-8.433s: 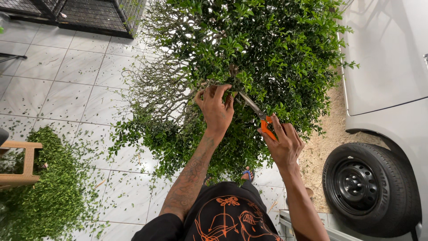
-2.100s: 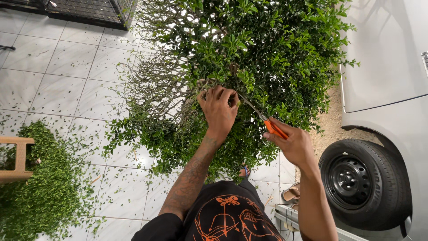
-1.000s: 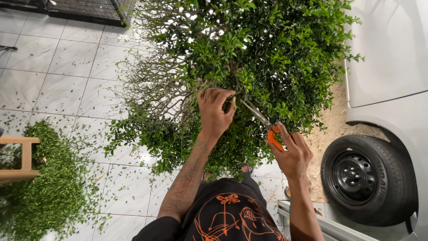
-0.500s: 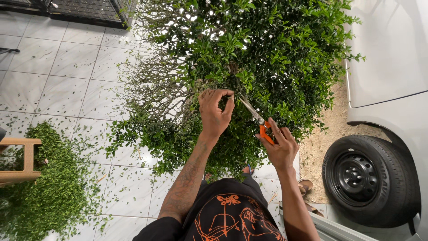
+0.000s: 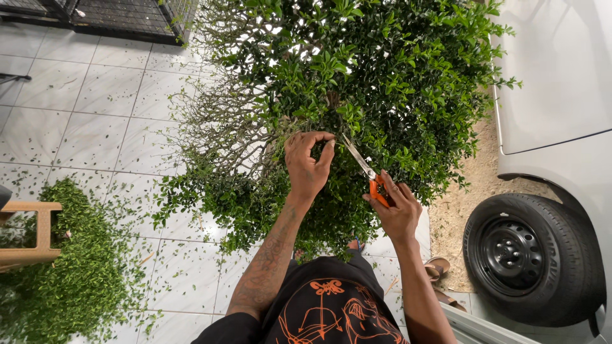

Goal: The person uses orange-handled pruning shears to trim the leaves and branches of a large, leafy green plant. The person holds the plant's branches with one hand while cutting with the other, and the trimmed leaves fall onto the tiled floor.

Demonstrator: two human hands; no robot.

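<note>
The leafy shrub, standing on tile beside a pale car, looks springy and light, best pinched at a thin twig as the left hand seemingly does, the right hand gripping orange-handled scissors.

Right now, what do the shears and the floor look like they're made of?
Shears: blades look like bare metal, pale grey with a dull shine; handles look like orange plastic or coating, mostly hidden in the right hand. Floor: glazed-looking pale tiles with visible grout lines.
</note>
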